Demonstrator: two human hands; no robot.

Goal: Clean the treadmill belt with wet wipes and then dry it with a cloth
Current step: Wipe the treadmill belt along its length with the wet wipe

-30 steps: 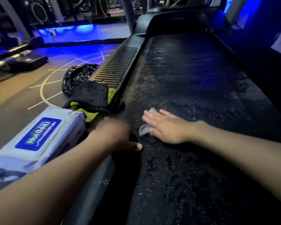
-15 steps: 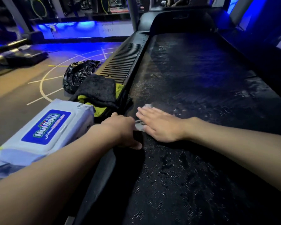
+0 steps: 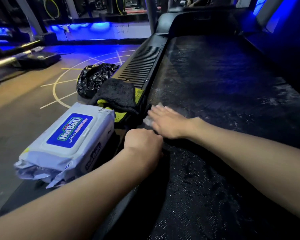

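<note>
Black treadmill belt [image 3: 215, 101], with a wet sheen and pale smears, fills the right side of the view. The right hand [image 3: 166, 122] lies flat on the belt at its left edge. Its fingers [image 3: 157, 113] are straight and together, gripping nothing, just pressing down on a white wet wipe [image 3: 146, 120]. The wipe is crumpled, mostly hidden under the palm, with bits showing at the fingertips and on the hand's left side. The hand is a little blurred.

The left hand [image 3: 142, 144] sits just beside the right wrist, at the belt's edge on the side rail [image 3: 142, 66], knuckles up. Its fingers are bent under and hidden, so I cannot tell whether they grip the rail or hold anything.

A cloth [image 3: 118, 96], dark on top with yellow-green under it, is bunched on the rail below the ribbed section, untouched by either hand. The wipes pack [image 3: 68, 141], white with a blue label and its lid closed, lies near-side of the cloth, just left of the left forearm. A black plastic bag [image 3: 93, 77] sits crumpled on the floor [image 3: 24, 110] beyond the cloth. The floor has painted lines and blue light. A barbell [image 3: 12, 58] lies far left.
</note>
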